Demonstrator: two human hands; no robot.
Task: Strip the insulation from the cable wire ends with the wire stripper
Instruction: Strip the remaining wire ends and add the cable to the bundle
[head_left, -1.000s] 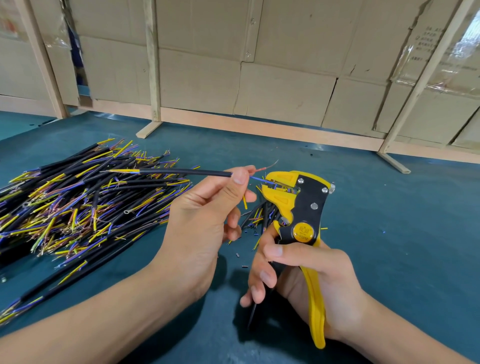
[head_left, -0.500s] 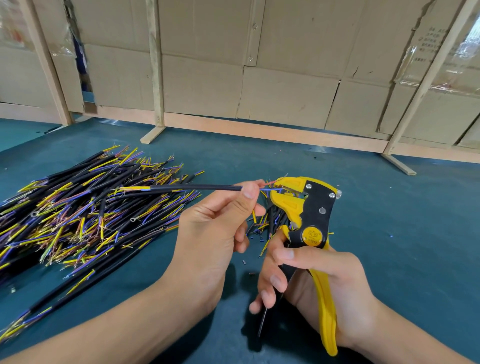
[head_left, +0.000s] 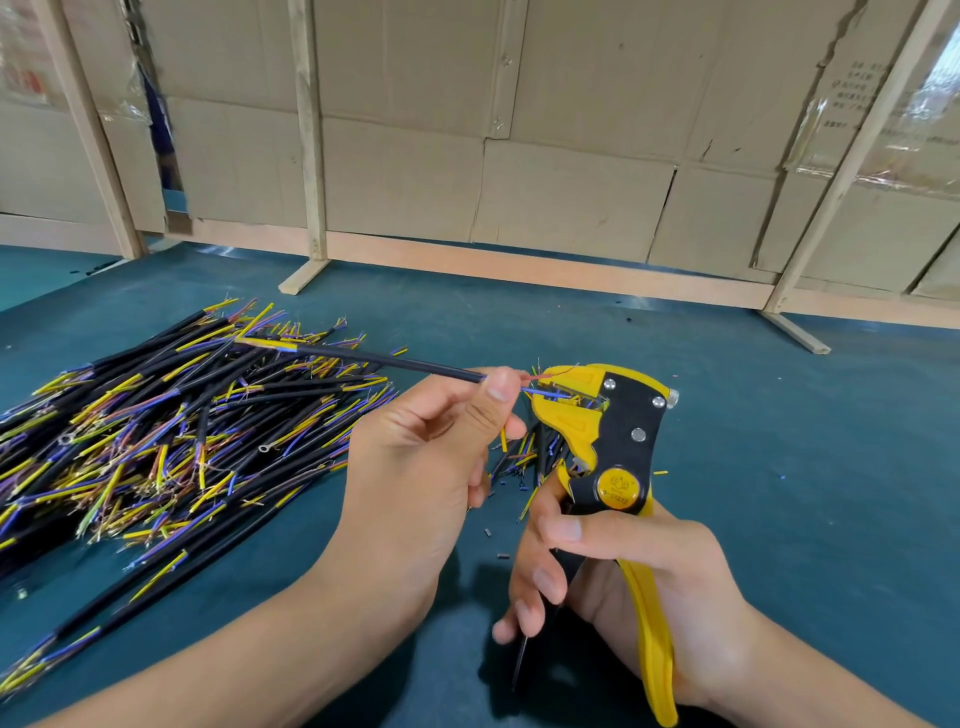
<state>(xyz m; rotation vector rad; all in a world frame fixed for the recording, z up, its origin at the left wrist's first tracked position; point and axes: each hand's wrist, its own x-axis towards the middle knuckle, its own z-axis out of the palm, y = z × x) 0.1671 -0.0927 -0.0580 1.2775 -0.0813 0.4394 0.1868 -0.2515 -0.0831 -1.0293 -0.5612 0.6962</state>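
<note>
Nearest us, our right hand (head_left: 639, 577) wraps the yellow and black handles of the wire stripper (head_left: 615, 457), thumb laid across the front and fingers curled beneath, so the tool stands with its head up and away from us and, we judge, a squeeze will work the jaws. Just beyond, our left hand (head_left: 431, 467) pinches a black cable (head_left: 384, 359) between thumb and forefinger close to its end, which we judge keeps the short wires stiff enough to aim. A blue wire (head_left: 545, 393) from that end reaches into the stripper's mouth, while a reddish strand lies over the top of the head; whether the jaws have bitten we cannot tell. The cable's free length runs left over the pile of cables (head_left: 156, 441), which lies towards the left edge of the green table (head_left: 805, 467), within easy reach. Small offcuts (head_left: 519, 462) lie between the hands. Cardboard panels (head_left: 571, 208) on wooden battens close the table's far edge.
</note>
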